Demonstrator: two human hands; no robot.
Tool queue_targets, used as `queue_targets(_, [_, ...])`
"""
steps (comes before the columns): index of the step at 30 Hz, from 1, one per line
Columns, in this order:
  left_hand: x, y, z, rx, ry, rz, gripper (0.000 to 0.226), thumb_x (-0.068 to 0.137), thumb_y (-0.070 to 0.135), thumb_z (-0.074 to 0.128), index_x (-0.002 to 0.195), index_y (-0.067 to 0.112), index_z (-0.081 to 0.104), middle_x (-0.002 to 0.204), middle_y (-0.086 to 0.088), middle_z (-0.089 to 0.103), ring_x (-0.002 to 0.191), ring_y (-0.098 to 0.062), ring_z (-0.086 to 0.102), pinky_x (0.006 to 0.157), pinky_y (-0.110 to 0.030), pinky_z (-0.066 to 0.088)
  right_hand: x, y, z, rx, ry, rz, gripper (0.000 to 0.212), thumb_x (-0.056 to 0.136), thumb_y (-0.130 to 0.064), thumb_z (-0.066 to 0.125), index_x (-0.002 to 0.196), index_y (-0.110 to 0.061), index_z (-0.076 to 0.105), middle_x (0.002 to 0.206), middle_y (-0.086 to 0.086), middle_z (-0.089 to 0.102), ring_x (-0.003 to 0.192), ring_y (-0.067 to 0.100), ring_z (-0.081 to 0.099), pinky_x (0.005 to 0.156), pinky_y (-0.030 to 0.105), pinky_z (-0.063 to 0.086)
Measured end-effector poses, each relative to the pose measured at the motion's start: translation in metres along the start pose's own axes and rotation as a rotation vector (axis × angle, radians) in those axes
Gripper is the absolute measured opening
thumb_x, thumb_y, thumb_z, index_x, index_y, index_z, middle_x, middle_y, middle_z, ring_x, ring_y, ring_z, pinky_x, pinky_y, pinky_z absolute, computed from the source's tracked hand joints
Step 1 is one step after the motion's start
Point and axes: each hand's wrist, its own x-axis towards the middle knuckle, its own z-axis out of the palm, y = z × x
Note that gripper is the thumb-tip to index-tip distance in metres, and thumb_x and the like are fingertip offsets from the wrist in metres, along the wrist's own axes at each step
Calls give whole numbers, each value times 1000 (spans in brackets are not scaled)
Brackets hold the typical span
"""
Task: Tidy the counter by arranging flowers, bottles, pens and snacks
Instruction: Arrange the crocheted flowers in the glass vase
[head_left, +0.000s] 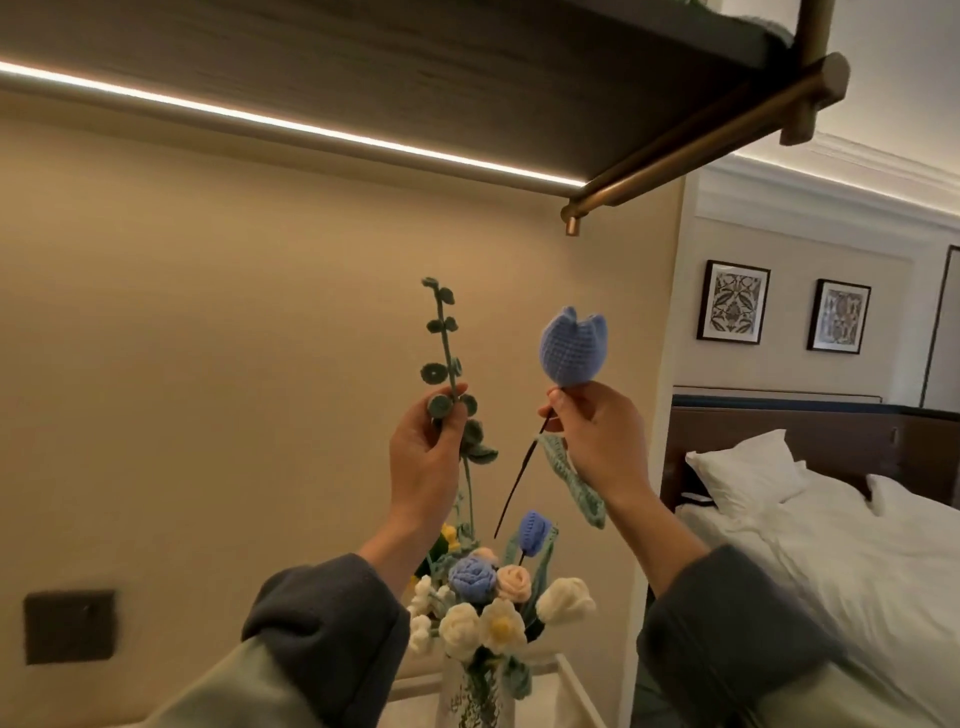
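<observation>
A lit shelf overhead, a made bed off to the right.
A dark wooden shelf (415, 78) hangs above, with a warm light strip (291, 124) glowing along its underside and a brass rail (701, 150) along its right edge. The beige wall (208, 338) carries a dark switch plate (69, 626) low on the left. Past the wall's corner, a black-framed print (733, 301) hangs near a second print (839, 316), above a brown headboard (831, 431). The bed (857, 561) has rumpled white sheets and a plump white pillow (748, 470) against the headboard.
</observation>
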Motion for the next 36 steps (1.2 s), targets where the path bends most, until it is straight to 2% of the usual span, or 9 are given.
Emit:
queue_targets(4, [-2, -29, -3, 57, -22, -76, 21, 93, 13, 59, 98, 31, 68, 86, 2, 72, 77, -13, 68, 60, -19, 52, -3, 27, 13, 36, -116, 77, 23, 96, -22, 57, 76, -24, 67, 78, -3, 74, 74, 14, 71, 79, 48, 57])
queue_targets(8, [-6, -56, -9, 118, -60, -271, 18, 94, 18, 58, 98, 31, 69, 97, -4, 73, 90, -20, 70, 76, -34, 56, -10, 47, 26, 51, -224, 137, 21, 95, -22, 59, 76, -26, 65, 77, -3, 74, 70, 15, 71, 77, 48, 57])
queue_targets(13, [-15, -81, -22, 310, -130, -330, 18, 93, 14, 58, 94, 31, 65, 94, 0, 72, 85, -12, 69, 75, -29, 57, -24, 70, 43, -2, -421, 275, 16, 93, -19, 60, 79, -19, 68, 72, -4, 74, 62, 10, 71, 71, 42, 61])
queue_targets(15, [-17, -88, -28, 410, -136, -328, 12, 92, 14, 59, 90, 26, 62, 92, -3, 70, 85, -15, 68, 79, -36, 57, -32, 78, 48, -27, -486, 323, 16, 91, -19, 62, 76, -19, 68, 72, -1, 75, 64, 14, 72, 70, 43, 61])
queue_targets(18, [-14, -91, -33, 479, -127, -287, 9, 92, 14, 59, 87, 21, 59, 86, -5, 67, 83, -20, 66, 77, -40, 56, -38, 85, 53, -55, -507, 376, 10, 84, -16, 66, 79, -10, 71, 74, 7, 75, 64, 18, 73, 71, 45, 61])
queue_targets(23, [-13, -86, -34, 484, -62, -119, 8, 93, 17, 59, 90, 25, 56, 87, 2, 67, 79, -7, 65, 67, -21, 52, -35, 88, 58, -86, -523, 402, 14, 80, -14, 70, 87, -2, 70, 79, 16, 74, 71, 28, 72, 69, 45, 61])
queue_targets(26, [-15, -90, -34, 496, -150, -205, 8, 94, 16, 57, 94, 24, 56, 91, 2, 65, 80, -5, 64, 66, -18, 51, -34, 91, 60, -76, -517, 411, 13, 80, -12, 71, 91, -7, 66, 80, 13, 73, 70, 25, 72, 65, 39, 62])
queue_targets(31, [-19, -102, -39, 733, -319, -289, 13, 90, 20, 62, 102, 18, 58, 94, 1, 65, 89, -12, 63, 81, -34, 55, -33, 98, 63, -19, -512, 425, 19, 78, -6, 69, 88, -16, 56, 74, 7, 71, 65, 20, 72, 66, 41, 62])
queue_targets(36, [-18, -100, -41, 931, -369, -335, 9, 85, 25, 63, 89, 21, 56, 78, 4, 63, 72, -9, 63, 67, -34, 53, -36, 102, 62, -108, -532, 420, 39, 71, -6, 71, 103, -11, 49, 84, 11, 64, 62, 19, 65, 53, 32, 53])
